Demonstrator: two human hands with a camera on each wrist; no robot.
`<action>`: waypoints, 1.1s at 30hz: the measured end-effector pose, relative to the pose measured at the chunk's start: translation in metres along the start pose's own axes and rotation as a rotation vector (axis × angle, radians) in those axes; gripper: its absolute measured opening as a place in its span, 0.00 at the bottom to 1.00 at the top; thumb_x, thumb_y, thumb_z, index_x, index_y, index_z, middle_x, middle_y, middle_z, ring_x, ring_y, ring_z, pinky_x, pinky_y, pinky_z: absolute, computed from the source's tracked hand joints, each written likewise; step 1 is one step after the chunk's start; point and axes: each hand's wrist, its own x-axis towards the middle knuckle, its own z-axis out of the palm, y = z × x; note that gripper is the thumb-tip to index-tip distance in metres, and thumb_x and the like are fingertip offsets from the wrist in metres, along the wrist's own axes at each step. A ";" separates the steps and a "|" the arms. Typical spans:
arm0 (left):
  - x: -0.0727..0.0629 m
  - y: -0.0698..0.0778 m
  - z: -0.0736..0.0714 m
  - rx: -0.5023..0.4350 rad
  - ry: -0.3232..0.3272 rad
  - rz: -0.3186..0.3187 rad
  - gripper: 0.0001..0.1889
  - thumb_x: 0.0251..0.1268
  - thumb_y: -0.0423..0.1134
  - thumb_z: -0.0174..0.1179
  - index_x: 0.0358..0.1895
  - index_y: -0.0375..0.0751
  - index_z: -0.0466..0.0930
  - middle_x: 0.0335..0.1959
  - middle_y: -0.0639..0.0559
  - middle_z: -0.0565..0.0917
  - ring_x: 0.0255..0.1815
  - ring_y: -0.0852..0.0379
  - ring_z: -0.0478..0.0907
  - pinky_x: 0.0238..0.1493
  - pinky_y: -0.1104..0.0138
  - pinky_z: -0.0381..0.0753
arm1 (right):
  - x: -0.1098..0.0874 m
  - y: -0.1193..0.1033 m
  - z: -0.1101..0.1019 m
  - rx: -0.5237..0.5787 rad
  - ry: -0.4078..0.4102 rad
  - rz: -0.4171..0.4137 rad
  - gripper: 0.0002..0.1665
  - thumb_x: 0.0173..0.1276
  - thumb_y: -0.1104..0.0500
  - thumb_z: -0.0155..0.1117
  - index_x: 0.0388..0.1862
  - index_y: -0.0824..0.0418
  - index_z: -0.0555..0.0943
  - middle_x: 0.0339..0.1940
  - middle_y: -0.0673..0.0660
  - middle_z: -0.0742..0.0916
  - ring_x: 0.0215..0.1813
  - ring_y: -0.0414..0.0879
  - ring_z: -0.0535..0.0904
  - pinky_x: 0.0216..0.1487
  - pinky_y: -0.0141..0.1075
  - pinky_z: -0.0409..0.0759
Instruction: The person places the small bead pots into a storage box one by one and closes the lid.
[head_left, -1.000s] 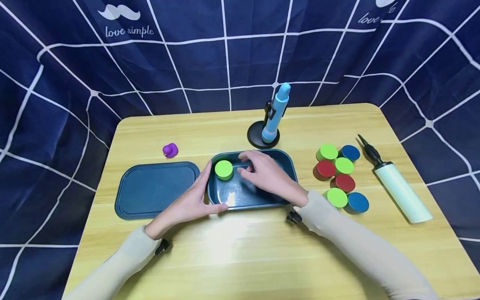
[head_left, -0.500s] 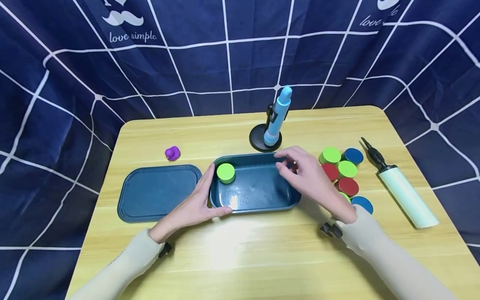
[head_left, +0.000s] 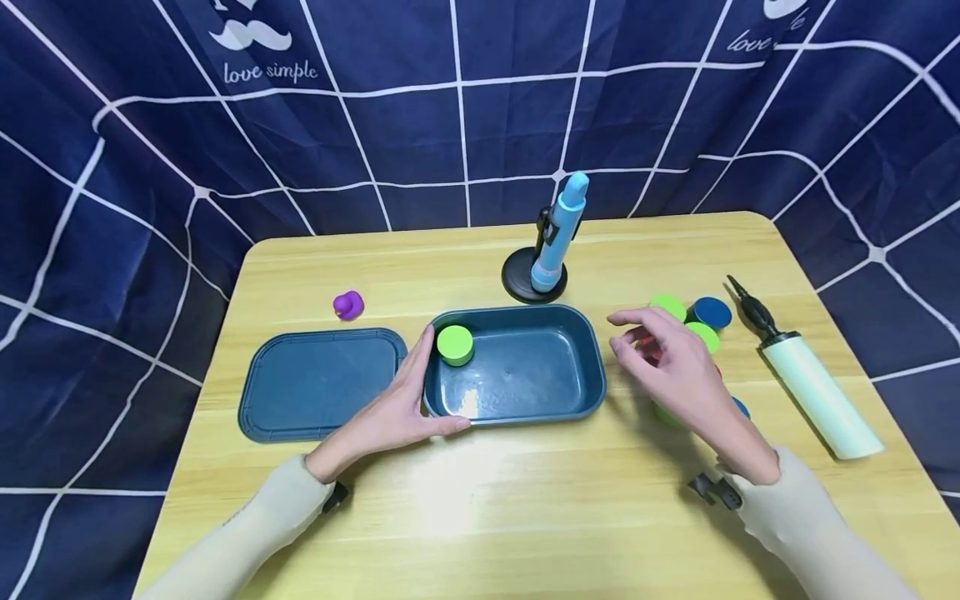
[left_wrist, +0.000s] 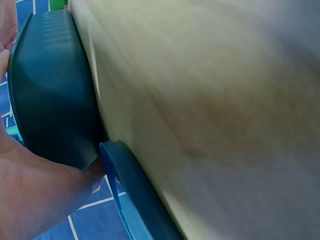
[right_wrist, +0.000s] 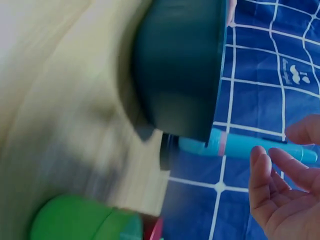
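Note:
A dark blue plastic box (head_left: 525, 367) sits mid-table with one green round tub (head_left: 454, 345) in its left end. My left hand (head_left: 393, 408) rests against the box's left end, fingers straight along the short wall and thumb along the near side. My right hand (head_left: 671, 362) hovers over the cluster of tubs to the right, fingers loosely bent and nothing between them. Beneath it show a blue tub (head_left: 711, 312) and a green tub (head_left: 703, 336); red and other tubs are partly hidden. In the right wrist view a green tub (right_wrist: 75, 220) appears below the hand.
A matching flat lid (head_left: 318, 385) lies left of the box, with a purple toy duck (head_left: 348, 305) behind it. Behind the box stands a light-blue pen-shaped object (head_left: 558, 237) on a black base. A hand pump (head_left: 821, 396) with a black nozzle lies far right.
My right hand has moved right, out of the box and over to the tubs. My left hand stays at the box's left end, and the green tub stays inside.

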 end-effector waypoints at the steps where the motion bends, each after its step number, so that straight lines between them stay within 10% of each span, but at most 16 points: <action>1: 0.000 0.000 0.001 -0.003 0.003 -0.002 0.74 0.60 0.66 0.79 0.91 0.52 0.26 0.91 0.53 0.33 0.90 0.50 0.33 0.84 0.41 0.42 | -0.002 0.002 -0.001 -0.003 0.004 0.003 0.15 0.78 0.64 0.71 0.61 0.59 0.88 0.45 0.50 0.88 0.42 0.37 0.83 0.44 0.25 0.78; 33: 0.003 0.001 0.010 -0.017 0.066 -0.024 0.74 0.59 0.64 0.81 0.91 0.55 0.27 0.92 0.50 0.36 0.90 0.44 0.36 0.81 0.35 0.49 | -0.092 0.060 -0.041 -0.149 0.071 0.171 0.26 0.63 0.62 0.86 0.60 0.59 0.88 0.42 0.55 0.82 0.38 0.37 0.71 0.38 0.27 0.67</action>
